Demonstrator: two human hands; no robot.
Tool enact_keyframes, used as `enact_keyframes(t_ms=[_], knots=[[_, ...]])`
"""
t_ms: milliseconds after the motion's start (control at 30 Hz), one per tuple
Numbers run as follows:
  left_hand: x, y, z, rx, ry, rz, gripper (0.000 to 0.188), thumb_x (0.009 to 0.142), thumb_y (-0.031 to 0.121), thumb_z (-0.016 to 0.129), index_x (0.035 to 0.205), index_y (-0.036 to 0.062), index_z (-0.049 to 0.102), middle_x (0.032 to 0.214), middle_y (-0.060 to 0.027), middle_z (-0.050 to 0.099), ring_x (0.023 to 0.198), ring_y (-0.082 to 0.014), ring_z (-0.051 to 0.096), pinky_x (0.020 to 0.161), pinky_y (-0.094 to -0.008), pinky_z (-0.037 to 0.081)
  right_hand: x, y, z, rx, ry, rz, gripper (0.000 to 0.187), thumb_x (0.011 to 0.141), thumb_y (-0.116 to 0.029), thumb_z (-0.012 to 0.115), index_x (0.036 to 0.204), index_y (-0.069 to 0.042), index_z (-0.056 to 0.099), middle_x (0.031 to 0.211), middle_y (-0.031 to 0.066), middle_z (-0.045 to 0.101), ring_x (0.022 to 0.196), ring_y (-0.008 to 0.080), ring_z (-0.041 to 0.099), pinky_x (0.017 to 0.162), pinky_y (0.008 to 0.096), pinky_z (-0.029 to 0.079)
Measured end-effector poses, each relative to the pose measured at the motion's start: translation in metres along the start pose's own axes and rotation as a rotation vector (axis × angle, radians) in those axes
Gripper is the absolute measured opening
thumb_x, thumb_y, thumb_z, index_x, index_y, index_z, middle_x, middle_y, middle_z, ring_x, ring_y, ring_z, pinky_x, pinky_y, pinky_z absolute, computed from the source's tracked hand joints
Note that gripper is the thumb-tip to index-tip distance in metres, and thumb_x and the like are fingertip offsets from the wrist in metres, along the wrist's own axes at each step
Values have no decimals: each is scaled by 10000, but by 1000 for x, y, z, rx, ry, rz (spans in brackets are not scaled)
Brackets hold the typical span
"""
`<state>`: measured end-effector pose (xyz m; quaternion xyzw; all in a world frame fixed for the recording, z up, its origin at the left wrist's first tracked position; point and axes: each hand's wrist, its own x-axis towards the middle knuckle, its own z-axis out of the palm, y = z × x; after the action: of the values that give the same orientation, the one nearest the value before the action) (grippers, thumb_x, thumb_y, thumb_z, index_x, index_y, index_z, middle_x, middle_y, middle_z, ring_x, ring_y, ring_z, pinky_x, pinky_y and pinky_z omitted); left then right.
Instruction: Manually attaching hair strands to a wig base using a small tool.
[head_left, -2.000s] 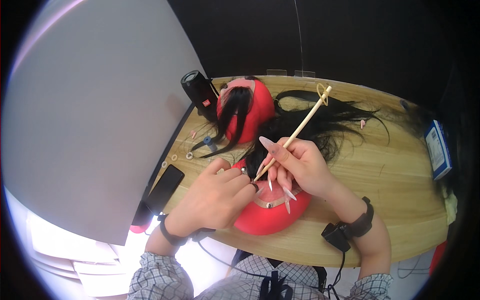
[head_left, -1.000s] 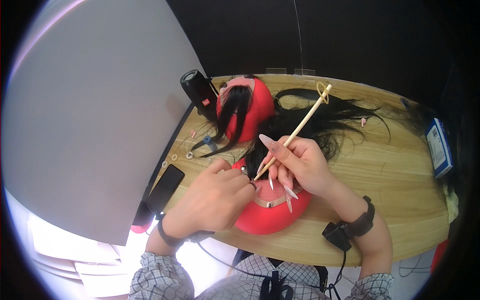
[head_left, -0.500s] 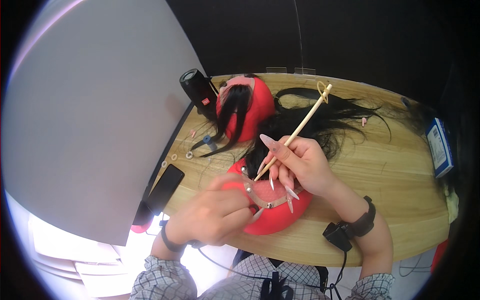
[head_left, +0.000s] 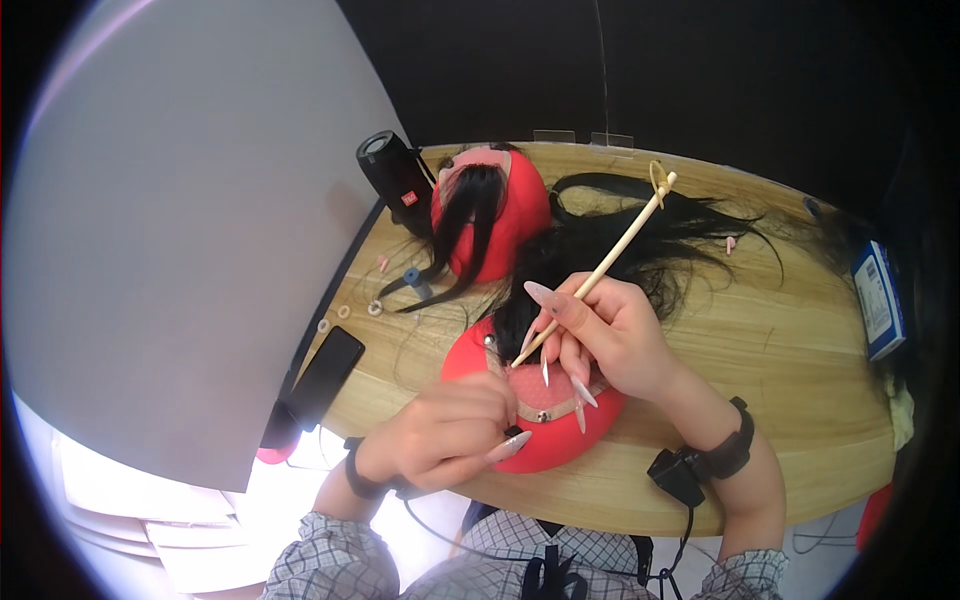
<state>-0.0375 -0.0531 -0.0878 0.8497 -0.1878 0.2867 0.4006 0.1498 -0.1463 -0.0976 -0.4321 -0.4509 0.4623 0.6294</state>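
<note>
A slim, pale wooden-handled ventilating needle (head_left: pixel 622 245) slants between the fingers of my right hand (head_left: pixel 620 325), closed round it. A loop hangs at its upper end; its lower tip meets the pink mesh (head_left: pixel 545 382) on the near red wig block (head_left: pixel 565 447). Round-headed pins (head_left: pixel 543 417) hold the mesh's tan edge. My left hand (head_left: pixel 440 430) is closed at the block's left side, fingertips by the mesh edge. A small black bit shows near its thumb; what the fingers pinch is hidden. Long black hair (head_left: pixel 590 250) spreads from the mesh's far side.
Behind stands a second red wig block (head_left: pixel 520 215) with black hair, beside a black cylindrical speaker (head_left: pixel 395 180). A phone (head_left: pixel 328 372), small rings (head_left: pixel 344 311) and a blue spool (head_left: pixel 416 282) lie to the left. A blue-white box (head_left: pixel 878 300) stands at the right edge.
My left hand has moved slightly down, and its blur has cleared. The upper end of the ventilating needle has shifted a little right. My right hand keeps its grip.
</note>
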Motion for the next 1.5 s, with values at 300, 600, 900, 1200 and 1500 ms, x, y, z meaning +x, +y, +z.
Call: enact_keyframes(t_ms=[300,600,900,1200,1500], knots=[[-5,0,-5,-55,-56,-45,197,783,-74,596,625,-44,483,675,-146,475,673,-319,539,670,-397,468,-3,-2,3,-8,21,-30,221,979,-168,489,904,22,572,696,85,619,447,55,539,386,181,385],[-3,-3,1,-38,25,-15,180,765,-64,556,600,-19,502,580,-99,503,543,-251,543,655,-378,482,-4,-2,4,3,27,-2,210,983,-154,479,924,26,569,719,89,621,456,54,546,399,176,393],[-3,-4,1,-19,9,0,185,774,-50,557,602,-13,501,578,-94,502,548,-245,549,662,-376,483,-3,-2,6,42,53,-31,298,996,-222,459,873,31,560,680,109,625,414,63,530,370,175,410],[-6,7,5,11,-63,32,206,785,-63,610,612,-22,505,583,-93,433,534,-252,491,749,-421,518,-4,-1,7,9,48,-72,320,1003,-246,439,865,21,550,674,109,621,408,58,509,377,174,399],[-7,13,9,-48,-100,49,161,789,-55,617,650,-27,538,607,-98,445,555,-255,505,713,-392,499,-7,2,6,44,34,-79,275,980,-214,501,860,19,584,656,78,611,429,39,494,397,171,367]])
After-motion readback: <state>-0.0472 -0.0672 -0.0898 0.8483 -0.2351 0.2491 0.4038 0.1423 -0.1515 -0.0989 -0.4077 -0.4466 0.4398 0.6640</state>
